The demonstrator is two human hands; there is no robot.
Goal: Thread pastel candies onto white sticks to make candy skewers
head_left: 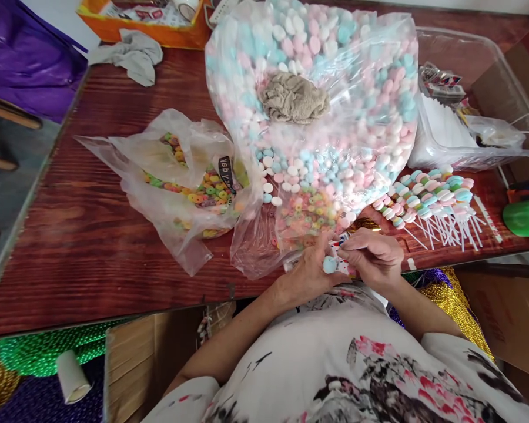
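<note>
Close to my body at the table's front edge, my left hand (pixel 311 270) is closed around a pale blue candy (pixel 330 264). Part of a white wrapper with red print (pixel 344 268) shows beside that candy, between my hands. My right hand (pixel 377 255) pinches at the wrapper's upper end; its fingertips hide exactly what they grip. Just beyond my fingers, a clear bag of colourful ring candies (pixel 306 214) leans against a big clear bag of pink, white and blue candies (pixel 357 153). To the right lie candy sticks (pixel 427 197), threaded with pastel candies, their white ends towards me.
Another open bag of ring candies (pixel 203 194) lies left. A crumpled brown cloth (pixel 294 98) rests on the big bag. A clear plastic bin (pixel 480 155) with packets and white sticks stands right, near a green tape roll (pixel 526 217). An orange box (pixel 167 32) is at the back.
</note>
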